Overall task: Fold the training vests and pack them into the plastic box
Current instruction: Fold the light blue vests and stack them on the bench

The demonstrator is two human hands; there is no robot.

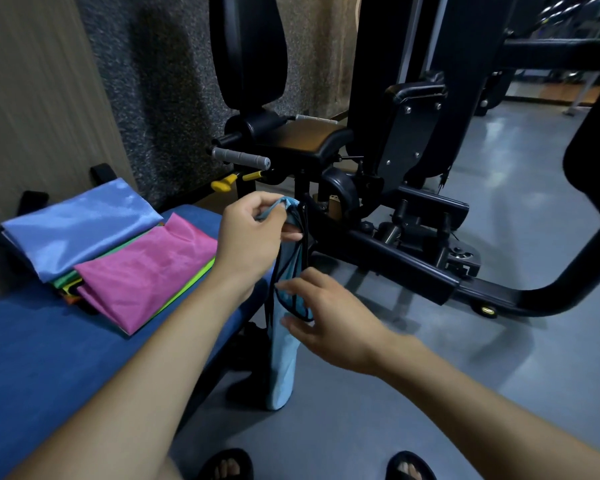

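While left hand (pixel 248 237) pinches top edge of light blue vest (pixel 284 358), garment hangs straight down beside blue bench (pixel 42 358), lower end near grey floor (pixel 430 393); right hand (pixel 329 317) at vest's dark-trimmed middle, fingers spread and slightly blurred, touching fabric, firm hold not clear; folded vests stacked on bench well left of hands: blue vest (pixel 80 226) on top at back, pink vest (pixel 146 271) in front, green and orange edges beneath; black gym machine (pixel 378 168) behind; sandalled feet at bottom edge.
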